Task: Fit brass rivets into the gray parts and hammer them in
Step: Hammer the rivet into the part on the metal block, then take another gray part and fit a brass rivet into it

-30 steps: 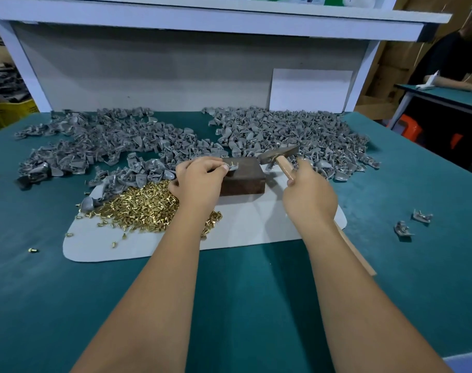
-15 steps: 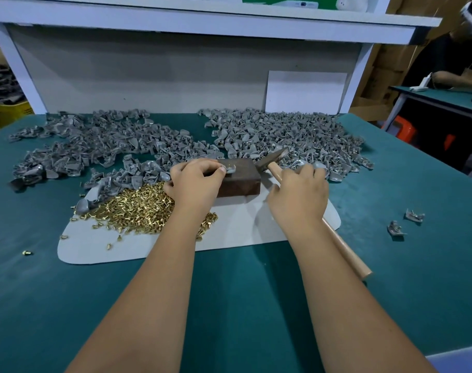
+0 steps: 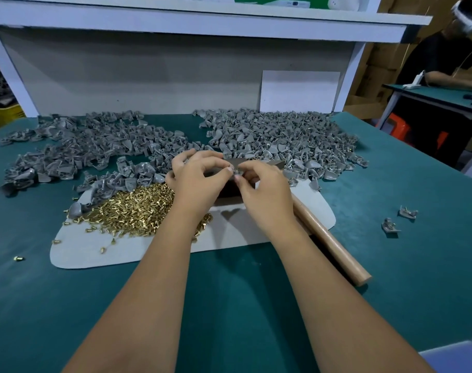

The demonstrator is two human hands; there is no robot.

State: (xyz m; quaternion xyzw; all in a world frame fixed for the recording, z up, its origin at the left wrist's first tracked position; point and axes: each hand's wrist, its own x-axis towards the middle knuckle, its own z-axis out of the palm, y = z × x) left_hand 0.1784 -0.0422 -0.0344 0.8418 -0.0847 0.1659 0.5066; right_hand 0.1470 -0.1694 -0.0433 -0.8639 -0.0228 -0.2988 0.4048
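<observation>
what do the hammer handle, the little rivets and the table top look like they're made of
Hammer handle: pale, smooth, probably unvarnished wood.
Rivets: shiny yellow metal, likely brass.
Table top: matte teal, looks like felt or a rubber mat; cannot tell which.

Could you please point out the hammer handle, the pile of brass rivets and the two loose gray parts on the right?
hammer handle (image 3: 334, 249): head view, mid-shaft.
pile of brass rivets (image 3: 138, 208): head view, pile's middle.
two loose gray parts (image 3: 390, 226): head view, the nearer part.
</observation>
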